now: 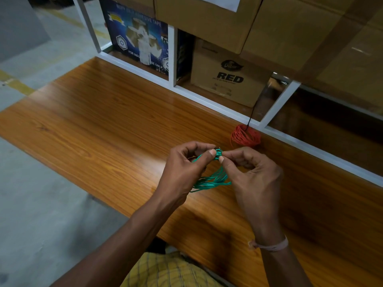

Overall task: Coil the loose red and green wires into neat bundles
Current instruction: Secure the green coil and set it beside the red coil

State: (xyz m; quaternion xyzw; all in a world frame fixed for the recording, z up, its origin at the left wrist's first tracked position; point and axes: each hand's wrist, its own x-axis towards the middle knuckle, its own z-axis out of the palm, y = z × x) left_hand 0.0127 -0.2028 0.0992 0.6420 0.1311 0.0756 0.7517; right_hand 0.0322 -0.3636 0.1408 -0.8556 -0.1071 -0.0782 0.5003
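Left hand (184,168) and right hand (246,172) pinch the green wire coil (213,179) at its top between thumb and fingertips; palms hide its sides. Red wire coil (246,136) lies beyond the fingertips.

Green wire coil in your hands above the wooden table (103,125).
Your left hand (182,172) and right hand (250,179) pinch the top of the green wire coil (213,179); the red wire coil (245,136) lies beside the white shelf frame (172,56).

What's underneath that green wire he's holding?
Under the green wire only bare wooden table shows. Both the left hand and right hand pinch its top, hiding part of the coil and the table beneath.
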